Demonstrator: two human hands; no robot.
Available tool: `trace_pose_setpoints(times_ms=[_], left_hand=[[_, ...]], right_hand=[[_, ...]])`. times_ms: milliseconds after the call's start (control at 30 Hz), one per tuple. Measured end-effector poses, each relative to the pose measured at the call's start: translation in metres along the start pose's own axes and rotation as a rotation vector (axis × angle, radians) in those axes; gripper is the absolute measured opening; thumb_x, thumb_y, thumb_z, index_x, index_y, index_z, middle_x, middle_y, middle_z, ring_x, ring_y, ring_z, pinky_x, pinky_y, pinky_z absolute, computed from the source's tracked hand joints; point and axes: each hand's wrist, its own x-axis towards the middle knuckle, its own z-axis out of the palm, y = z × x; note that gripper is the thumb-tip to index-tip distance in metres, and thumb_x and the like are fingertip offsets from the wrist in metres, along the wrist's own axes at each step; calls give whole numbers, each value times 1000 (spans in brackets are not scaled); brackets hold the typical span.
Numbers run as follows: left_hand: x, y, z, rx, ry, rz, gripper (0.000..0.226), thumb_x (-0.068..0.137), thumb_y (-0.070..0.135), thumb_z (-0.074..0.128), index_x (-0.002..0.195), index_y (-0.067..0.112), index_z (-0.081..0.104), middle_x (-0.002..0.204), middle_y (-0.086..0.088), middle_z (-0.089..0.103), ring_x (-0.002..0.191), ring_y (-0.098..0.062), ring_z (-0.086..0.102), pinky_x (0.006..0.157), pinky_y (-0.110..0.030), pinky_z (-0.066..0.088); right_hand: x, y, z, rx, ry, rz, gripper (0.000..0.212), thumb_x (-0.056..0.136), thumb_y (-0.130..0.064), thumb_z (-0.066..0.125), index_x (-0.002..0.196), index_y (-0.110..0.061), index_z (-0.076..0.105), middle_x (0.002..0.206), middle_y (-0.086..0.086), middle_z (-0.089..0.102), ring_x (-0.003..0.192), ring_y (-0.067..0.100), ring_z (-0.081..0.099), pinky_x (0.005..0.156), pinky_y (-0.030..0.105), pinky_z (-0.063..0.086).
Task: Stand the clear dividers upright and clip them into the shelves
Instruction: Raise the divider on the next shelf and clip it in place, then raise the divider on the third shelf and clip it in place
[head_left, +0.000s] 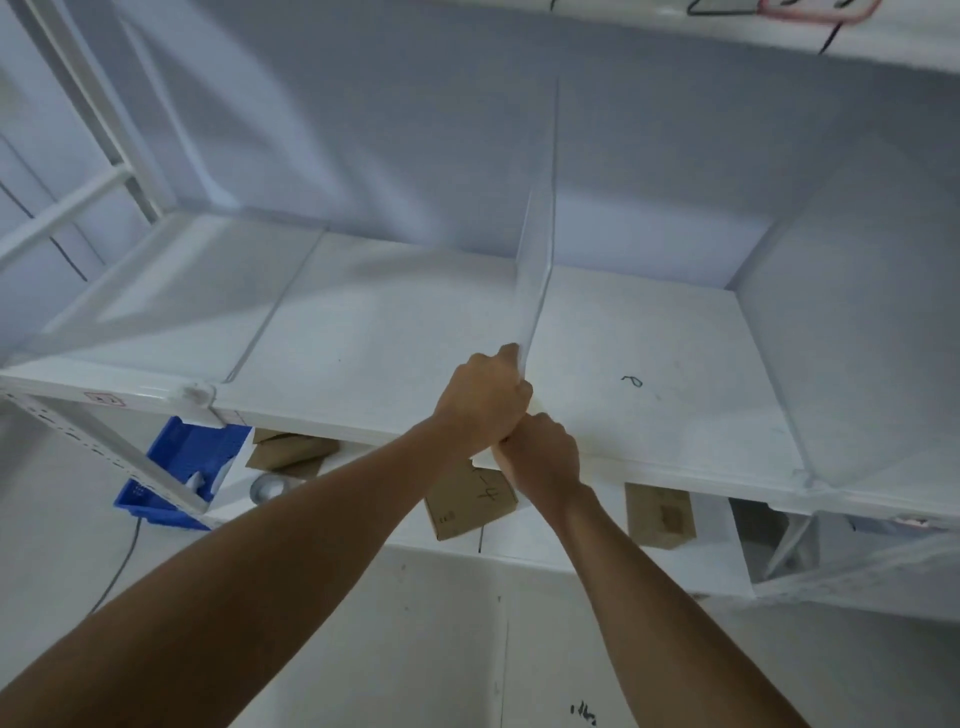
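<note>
Clear divider (537, 270) upright on shelf (649, 364), thin, probably light, slick and flexy; left hand (483, 400) clenched on front edge, right hand (540, 452) closed low at the shelf lip, best gripped there.

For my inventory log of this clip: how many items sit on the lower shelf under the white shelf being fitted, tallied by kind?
Brown cardboard boxes: 3
Blue plastic bin: 1
Grey tape roll: 1
Total: 5

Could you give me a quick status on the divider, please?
Left hand closed on clear divider at shelf front edge. Right hand closed just below, grip hidden. Divider upright. Nothing in the way.
</note>
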Motion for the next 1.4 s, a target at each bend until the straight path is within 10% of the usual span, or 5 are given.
trace_pose_setpoints(times_ms=[100, 200, 367, 700, 1400], left_hand=[[-10, -28, -2, 0, -135, -22, 44, 94, 43, 54, 128, 15, 59, 120, -11, 68, 106, -30, 65, 90, -40, 55], [-20, -67, -33, 73, -178, 5, 54, 88, 59, 56, 130, 26, 62, 131, -3, 68, 118, -25, 62, 102, -41, 50], [-25, -147, -153, 341, -89, -33, 69, 88, 64, 56, 143, 23, 50, 149, -2, 51, 135, -26, 50, 109, -42, 43], [-55, -272, -395, 549, 81, -6, 79, 85, 73, 44, 149, 26, 37, 153, -6, 42, 140, -34, 42, 108, -51, 40], [-64, -346, -460, 517, 109, 118, 84, 82, 71, 49, 149, 23, 34, 147, -8, 45, 138, -31, 40, 101, -49, 42]], right_hand=[[-12, -12, -2, 70, -242, 136, 43, 102, -38, 32, 87, -13, 63, 88, 7, 70, 84, 28, 68, 75, 33, 51], [-13, -39, -20, 3, -495, 131, 39, 100, -47, 42, 98, -12, 60, 87, 6, 67, 83, 27, 68, 69, 29, 48], [27, -138, -87, -127, -343, -79, 59, 96, -54, 41, 134, -11, 58, 138, 14, 59, 119, 35, 58, 95, 41, 49], [21, -382, -201, -131, 18, -108, 62, 99, -54, 38, 155, -28, 29, 162, 0, 32, 144, 31, 33, 114, 45, 32], [21, -470, -184, -147, 155, 42, 62, 99, -50, 40, 154, -22, 31, 158, 5, 37, 142, 31, 35, 111, 45, 33]])
